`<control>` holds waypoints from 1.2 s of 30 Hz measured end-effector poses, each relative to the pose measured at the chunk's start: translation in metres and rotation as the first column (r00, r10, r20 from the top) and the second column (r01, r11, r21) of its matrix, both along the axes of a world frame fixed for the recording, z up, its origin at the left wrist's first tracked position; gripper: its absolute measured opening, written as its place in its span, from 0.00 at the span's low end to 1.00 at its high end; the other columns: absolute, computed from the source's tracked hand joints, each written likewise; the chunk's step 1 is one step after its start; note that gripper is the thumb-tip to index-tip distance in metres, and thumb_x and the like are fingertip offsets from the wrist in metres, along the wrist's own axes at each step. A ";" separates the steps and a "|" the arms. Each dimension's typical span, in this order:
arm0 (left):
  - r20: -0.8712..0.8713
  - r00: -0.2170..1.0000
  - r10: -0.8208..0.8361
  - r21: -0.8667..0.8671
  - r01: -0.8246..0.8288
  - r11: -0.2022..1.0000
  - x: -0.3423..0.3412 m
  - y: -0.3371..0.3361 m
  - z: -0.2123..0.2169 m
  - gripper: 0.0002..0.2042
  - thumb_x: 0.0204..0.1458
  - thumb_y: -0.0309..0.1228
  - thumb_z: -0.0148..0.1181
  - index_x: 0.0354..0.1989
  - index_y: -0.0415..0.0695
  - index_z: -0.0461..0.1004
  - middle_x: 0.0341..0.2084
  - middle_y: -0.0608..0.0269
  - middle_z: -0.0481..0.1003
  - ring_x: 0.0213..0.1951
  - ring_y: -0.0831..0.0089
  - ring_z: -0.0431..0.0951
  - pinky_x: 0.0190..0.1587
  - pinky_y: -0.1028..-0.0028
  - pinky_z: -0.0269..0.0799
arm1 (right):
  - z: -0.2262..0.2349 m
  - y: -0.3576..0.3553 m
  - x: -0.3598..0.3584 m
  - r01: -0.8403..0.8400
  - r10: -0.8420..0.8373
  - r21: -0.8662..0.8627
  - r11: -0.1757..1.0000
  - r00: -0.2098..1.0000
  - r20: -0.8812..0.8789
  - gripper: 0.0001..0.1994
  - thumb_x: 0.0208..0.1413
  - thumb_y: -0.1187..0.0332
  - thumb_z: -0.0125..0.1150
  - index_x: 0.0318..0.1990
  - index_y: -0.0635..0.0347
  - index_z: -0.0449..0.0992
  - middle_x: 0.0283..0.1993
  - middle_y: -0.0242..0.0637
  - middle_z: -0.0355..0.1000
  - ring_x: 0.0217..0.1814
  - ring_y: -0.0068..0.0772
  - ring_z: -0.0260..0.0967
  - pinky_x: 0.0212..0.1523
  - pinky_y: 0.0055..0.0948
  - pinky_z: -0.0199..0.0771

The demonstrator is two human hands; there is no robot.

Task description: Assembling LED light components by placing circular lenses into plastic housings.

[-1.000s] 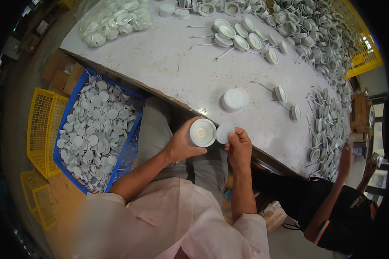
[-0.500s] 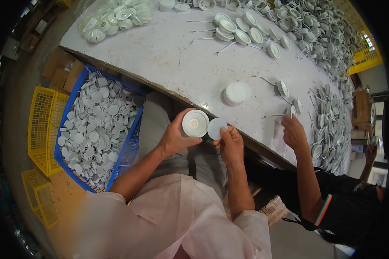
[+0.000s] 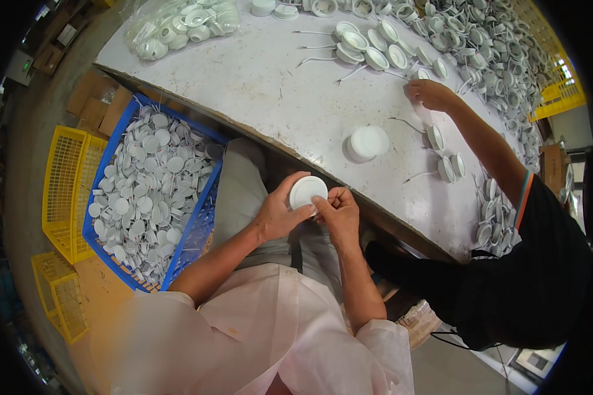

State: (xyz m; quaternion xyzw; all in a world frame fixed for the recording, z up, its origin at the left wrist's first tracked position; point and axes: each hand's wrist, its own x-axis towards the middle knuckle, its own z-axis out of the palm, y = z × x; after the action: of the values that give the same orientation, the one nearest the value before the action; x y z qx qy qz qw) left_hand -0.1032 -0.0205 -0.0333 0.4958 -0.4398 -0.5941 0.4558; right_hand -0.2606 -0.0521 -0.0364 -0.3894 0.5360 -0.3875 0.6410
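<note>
A round white LED downlight (image 3: 306, 191) sits in my left hand (image 3: 275, 216), whose fingers and thumb wrap round its rim. Its front is now covered by a white diffuser disc, lying flat within the rim. At the lamp's right edge, the thumb of my right hand (image 3: 340, 212) presses on the disc while the other fingers curl beside it. The back of the lamp is hidden. On the table just beyond my hands stands a stack of white discs (image 3: 369, 142). Right of it lie a few wired downlights (image 3: 435, 137).
Left of my legs, a blue crate (image 3: 133, 105) is filled with wired white discs. Yellow crates (image 3: 59, 184) stand beyond it. The table (image 3: 244, 99) bears a bag of white housings (image 3: 184, 26) and a large lamp heap (image 3: 468, 39). A co-worker's hand (image 3: 431, 94) reaches in from the right.
My right hand has brought the disc left onto the downlight, covering the LEDs. The co-worker's hand has moved farther across the table, toward the grouped lamps, and another lamp now stands nearby.
</note>
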 end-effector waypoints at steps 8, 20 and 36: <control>0.138 0.990 0.020 -0.068 -0.011 0.998 -0.001 0.001 0.003 0.26 0.53 0.30 0.56 0.60 0.41 0.57 0.47 0.55 0.70 0.48 0.71 0.71 0.50 0.72 0.69 | 0.001 -0.002 0.000 -0.039 0.039 0.030 0.999 0.999 0.016 0.12 0.48 0.72 0.67 0.30 0.56 0.65 0.23 0.28 0.68 0.19 0.15 0.65 0.17 0.13 0.65; 0.070 0.997 0.016 -0.058 -0.012 0.998 -0.007 -0.002 -0.008 0.22 0.53 0.25 0.53 0.57 0.40 0.60 0.44 0.57 0.72 0.47 0.73 0.71 0.51 0.72 0.67 | 0.006 0.002 0.001 -0.035 0.037 0.087 0.996 0.999 -0.013 0.12 0.48 0.71 0.66 0.28 0.59 0.65 0.25 0.33 0.70 0.21 0.17 0.67 0.19 0.16 0.66; 0.132 0.638 0.759 0.394 -0.736 0.550 0.188 0.032 -0.115 0.15 0.54 0.34 0.55 0.47 0.40 0.68 0.34 0.59 0.76 0.31 0.69 0.79 0.24 0.74 0.74 | -0.022 -0.131 -0.233 0.421 -0.687 -0.544 0.726 0.406 -0.603 0.43 0.42 0.57 0.72 0.62 0.66 0.54 0.56 0.51 0.60 0.48 0.40 0.67 0.46 0.34 0.71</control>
State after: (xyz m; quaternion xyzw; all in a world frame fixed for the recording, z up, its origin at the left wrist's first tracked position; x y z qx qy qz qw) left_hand 0.0848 0.0117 -0.1481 0.7035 -0.0389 -0.4354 0.5604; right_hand -0.4937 -0.1827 -0.0586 -0.4060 0.7876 -0.4509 0.1075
